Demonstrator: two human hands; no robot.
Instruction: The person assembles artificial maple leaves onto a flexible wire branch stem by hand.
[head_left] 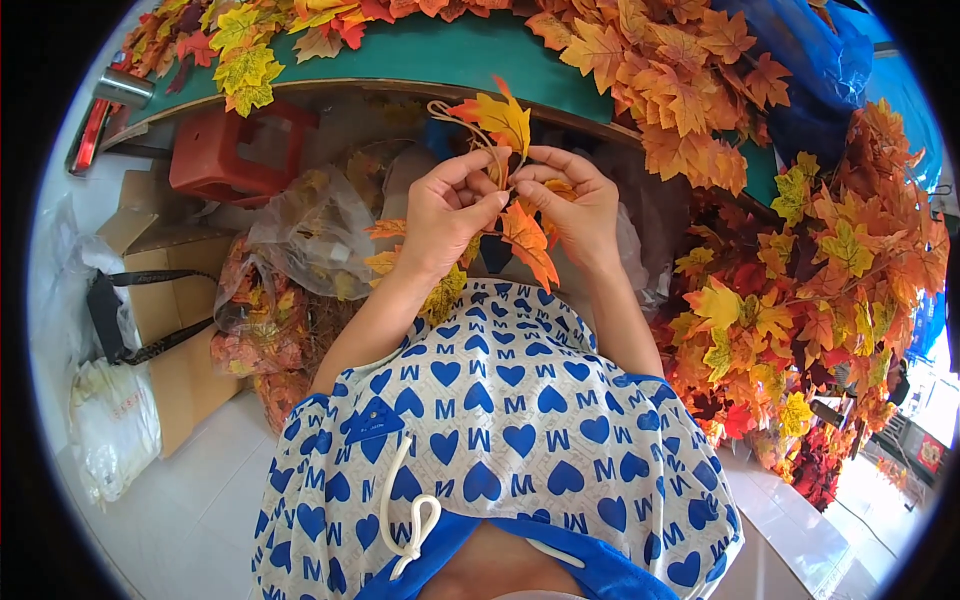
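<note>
Head view: left hand (445, 215) and right hand (575, 205) pinch the leaf sprig (505, 160) just below the green table edge (420, 60); it looks light, floppy, best gripped by its stem

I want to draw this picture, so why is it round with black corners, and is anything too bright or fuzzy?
Head view: the fisheye lens makes a round picture and bends the green table edge; daylight washes out the lower right rim; the left hand, right hand and the orange leaf sprig between them look sharp.
</note>
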